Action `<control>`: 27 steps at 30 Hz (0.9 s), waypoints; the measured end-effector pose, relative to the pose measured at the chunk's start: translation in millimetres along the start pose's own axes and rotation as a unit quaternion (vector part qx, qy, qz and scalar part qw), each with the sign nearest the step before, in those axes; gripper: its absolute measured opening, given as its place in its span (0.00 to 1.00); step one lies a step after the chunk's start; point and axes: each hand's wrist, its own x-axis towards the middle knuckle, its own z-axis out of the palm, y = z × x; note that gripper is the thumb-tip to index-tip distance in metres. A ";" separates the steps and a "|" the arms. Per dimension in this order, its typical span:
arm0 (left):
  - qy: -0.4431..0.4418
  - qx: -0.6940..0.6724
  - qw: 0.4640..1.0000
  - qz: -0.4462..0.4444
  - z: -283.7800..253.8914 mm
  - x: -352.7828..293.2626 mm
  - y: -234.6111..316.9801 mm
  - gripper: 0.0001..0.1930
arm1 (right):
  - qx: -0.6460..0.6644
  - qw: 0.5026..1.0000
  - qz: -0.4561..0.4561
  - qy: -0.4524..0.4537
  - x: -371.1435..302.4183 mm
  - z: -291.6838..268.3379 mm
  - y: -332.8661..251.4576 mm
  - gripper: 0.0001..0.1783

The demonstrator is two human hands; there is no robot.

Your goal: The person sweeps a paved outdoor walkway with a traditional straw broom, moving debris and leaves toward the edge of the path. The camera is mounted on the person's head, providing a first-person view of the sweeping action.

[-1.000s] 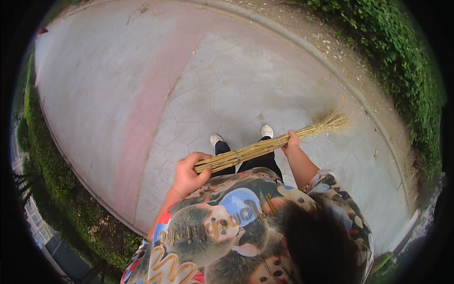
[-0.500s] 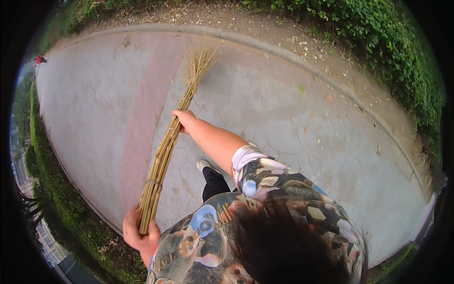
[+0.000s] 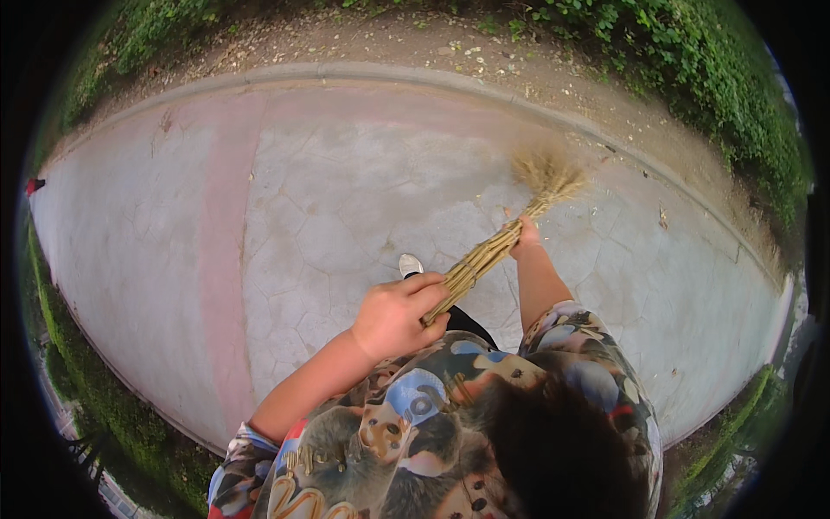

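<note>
Widest of all is the pale pavement (image 3: 337, 208), grey and finely cracked, spread out ahead of and around the person, with a faded pink band (image 3: 226, 259) crossing it on the left. A low stone curb (image 3: 324, 71) bows along its far side, and past that runs a strip of bare soil (image 3: 415, 43) scattered with small pale bits. Leafy green bushes (image 3: 718, 78) crowd the upper right, while a clipped hedge (image 3: 112, 372) follows the pavement's edge at lower left. Close to me is the person's patterned shirt (image 3: 411, 415), printed with furry toy-like figures, partly covered by dark hair (image 3: 566, 450). In front of the body, slanting from lower left to upper right, is a broom (image 3: 484, 261) of bundled straw-coloured stalks. Its brush (image 3: 546, 176) fans out over the pavement, short of the curb; it is blurred, and I cannot tell whether it touches the ground. Both hands are clamped on the broom, apart from each other: the left hand (image 3: 399, 316) grips the butt end near the waist, fingers across the top, and the right hand (image 3: 526, 238) wraps the stalks just below the brush. A dark trouser leg (image 3: 467, 324) shows beneath the stalks, then one white shoe (image 3: 410, 264), and, smallest, a dry leaf (image 3: 663, 216) near the curb at right.
</note>
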 end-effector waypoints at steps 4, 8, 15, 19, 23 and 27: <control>0.048 -0.098 0.994 -0.004 27.2 -4.8 -2.2 0.15 | 0.026 0.994 -0.104 0.028 -20.6 -46.5 -41.5 0.14; 0.070 -0.086 0.994 -0.023 35.8 -74.2 33.0 0.13 | 0.085 0.993 -0.067 -0.050 -73.6 -85.1 -35.4 0.17; 0.253 0.067 0.945 -0.197 44.1 -287.9 184.9 0.13 | 0.035 0.975 0.153 -0.157 -168.4 -85.6 94.4 0.15; 0.289 0.165 0.923 -0.194 55.6 -398.6 305.9 0.23 | -0.100 0.935 0.241 -0.239 -265.5 -95.3 179.4 0.14; 0.404 0.090 0.860 -0.299 102.6 -440.6 423.6 0.26 | -0.236 0.881 0.282 -0.297 -342.5 -124.2 234.4 0.14; 0.407 0.087 0.823 -0.386 155.7 -428.9 475.8 0.28 | -0.298 0.846 0.303 -0.322 -348.7 -166.5 259.3 0.15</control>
